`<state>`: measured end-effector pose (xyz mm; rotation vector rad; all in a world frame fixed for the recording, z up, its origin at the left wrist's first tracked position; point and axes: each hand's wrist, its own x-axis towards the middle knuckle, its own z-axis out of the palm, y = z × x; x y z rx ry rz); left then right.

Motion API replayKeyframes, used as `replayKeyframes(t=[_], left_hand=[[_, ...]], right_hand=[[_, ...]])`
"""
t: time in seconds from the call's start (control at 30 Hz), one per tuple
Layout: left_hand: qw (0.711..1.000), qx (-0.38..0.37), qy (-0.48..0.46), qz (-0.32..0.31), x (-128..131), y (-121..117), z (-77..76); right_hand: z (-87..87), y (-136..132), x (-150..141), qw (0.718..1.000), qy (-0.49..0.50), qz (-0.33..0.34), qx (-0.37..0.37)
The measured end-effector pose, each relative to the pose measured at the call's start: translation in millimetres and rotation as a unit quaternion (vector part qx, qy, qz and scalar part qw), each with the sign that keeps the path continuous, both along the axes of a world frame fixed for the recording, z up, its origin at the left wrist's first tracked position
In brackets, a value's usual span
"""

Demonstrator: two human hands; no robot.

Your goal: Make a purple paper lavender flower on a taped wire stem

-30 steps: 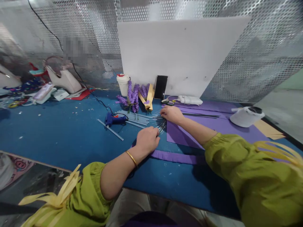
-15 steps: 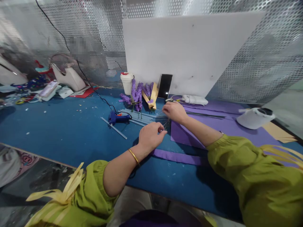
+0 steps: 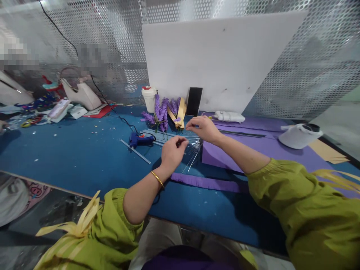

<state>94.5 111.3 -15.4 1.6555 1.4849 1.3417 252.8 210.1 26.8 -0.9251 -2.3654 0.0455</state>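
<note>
My left hand (image 3: 173, 153) hovers over the blue table with thumb and forefinger pinched. Higher and to its right, my right hand (image 3: 204, 129) is also pinched, fingertips pointing left. Whatever either pinch holds is too fine to make out. Thin, shiny silvery strands (image 3: 195, 145) fan out on the table between and below the hands. A fringed purple paper strip (image 3: 206, 183) lies nearer my body. To the left of my left hand lie a blue glue gun (image 3: 140, 139) and a pale glue stick (image 3: 136, 151). More pale sticks (image 3: 165, 137) lie behind that hand.
Purple flowers (image 3: 161, 114), a white cup (image 3: 149, 98) and a phone (image 3: 194, 101) stand at the back against a white board (image 3: 222, 56). Purple sheets (image 3: 225, 153) with dark stems (image 3: 244, 134) and a white roll (image 3: 299, 137) are right. A handbag (image 3: 81, 93) stands left.
Both my hands have shifted a little left and upward, and more of the silvery strands now shows between them. Another person's hand has come in at the far left edge.
</note>
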Motion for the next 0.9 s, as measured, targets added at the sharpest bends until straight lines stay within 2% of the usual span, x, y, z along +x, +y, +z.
replayKeyframes(t=[0.1, 0.2, 0.33, 0.63, 0.8, 0.9], left_hand=[[0.987, -0.014, -0.158, 0.025, -5, 10, -0.5], [0.974, -0.021, -0.221, 0.032, -7, 15, -0.2], [0.975, 0.012, -0.216, 0.046, -8, 17, -2.7], [0.981, 0.011, -0.181, 0.067, -11, 22, -8.6], [0.984, 0.024, -0.156, 0.086, -13, 23, -11.4], [0.978, 0.052, -0.16, 0.125, -15, 26, -11.5]], right_hand=[[-2.6, -6, -3, 0.997, 0.041, 0.049, -0.033], [-6.1, -11, -6, 0.992, 0.068, 0.085, -0.06], [-11.7, -14, -7, 0.989, 0.083, 0.096, -0.07], [-24.1, -11, -4, 0.989, 0.124, 0.059, -0.06], [-28.7, -15, 0, 0.994, 0.093, 0.045, -0.019], [-36.0, -22, 6, 0.997, 0.048, 0.026, 0.056]])
